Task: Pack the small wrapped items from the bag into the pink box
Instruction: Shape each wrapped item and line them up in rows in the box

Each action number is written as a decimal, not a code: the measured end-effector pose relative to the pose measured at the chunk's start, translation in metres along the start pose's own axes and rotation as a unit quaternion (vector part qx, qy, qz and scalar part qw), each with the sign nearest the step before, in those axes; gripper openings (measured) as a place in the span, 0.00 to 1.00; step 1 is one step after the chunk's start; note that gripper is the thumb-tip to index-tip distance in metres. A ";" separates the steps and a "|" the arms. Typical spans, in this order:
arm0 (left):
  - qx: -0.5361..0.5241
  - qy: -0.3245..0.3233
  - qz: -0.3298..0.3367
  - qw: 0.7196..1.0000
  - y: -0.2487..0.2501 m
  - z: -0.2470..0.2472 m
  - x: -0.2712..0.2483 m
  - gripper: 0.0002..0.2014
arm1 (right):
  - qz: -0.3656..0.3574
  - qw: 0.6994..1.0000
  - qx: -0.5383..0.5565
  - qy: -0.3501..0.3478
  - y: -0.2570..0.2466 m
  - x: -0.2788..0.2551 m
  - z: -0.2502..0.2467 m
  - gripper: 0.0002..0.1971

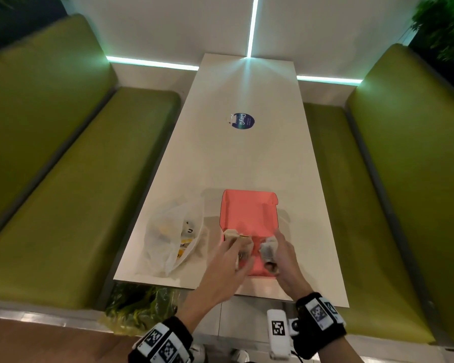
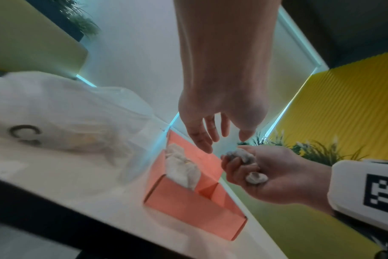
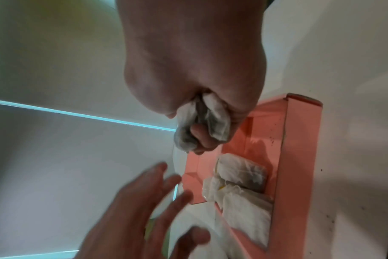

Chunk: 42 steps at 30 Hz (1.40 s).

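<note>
Pink box (image 1: 249, 213) set open on table (image 1: 228, 158); bag (image 1: 168, 239) lain just left of it; several packets (image 3: 244, 185) seen inside along box's left side. Left hand (image 1: 228, 260) held over box, fingers spread, nothing grasped. More packets (image 1: 269, 248) clenched in right hand (image 1: 286, 260) above box's near right part.

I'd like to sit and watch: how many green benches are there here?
2. The left green bench runs along one long side of the white table; the right green bench runs along the other. No others show in these views.
</note>
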<state>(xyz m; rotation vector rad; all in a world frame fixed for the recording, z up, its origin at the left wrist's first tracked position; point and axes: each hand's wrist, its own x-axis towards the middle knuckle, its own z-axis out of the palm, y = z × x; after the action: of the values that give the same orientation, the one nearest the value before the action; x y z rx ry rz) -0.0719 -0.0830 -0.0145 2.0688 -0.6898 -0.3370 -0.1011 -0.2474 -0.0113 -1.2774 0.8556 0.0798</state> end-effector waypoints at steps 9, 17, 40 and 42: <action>0.078 0.005 0.068 0.995 0.005 0.009 0.017 0.07 | 0.042 0.994 0.087 -0.059 0.000 -0.004 0.013 0.25; -0.045 0.056 -0.014 0.997 -0.003 0.011 0.019 0.04 | 0.039 0.994 0.077 -0.059 0.004 -0.004 0.015 0.16; -0.400 0.041 -0.193 0.895 0.001 0.001 0.025 0.09 | -0.199 0.976 -0.068 -0.061 -0.004 -0.022 0.000 0.06; -0.370 0.039 -0.150 0.916 -0.002 0.000 0.024 0.10 | -0.205 0.973 -0.083 -0.066 -0.006 -0.021 0.000 0.06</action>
<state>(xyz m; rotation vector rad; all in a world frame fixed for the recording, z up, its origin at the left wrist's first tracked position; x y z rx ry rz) -0.0520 -0.0965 -0.0153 1.4345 -0.1367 -0.5834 -0.1130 -0.2412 0.0062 -1.5659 0.4644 -0.0934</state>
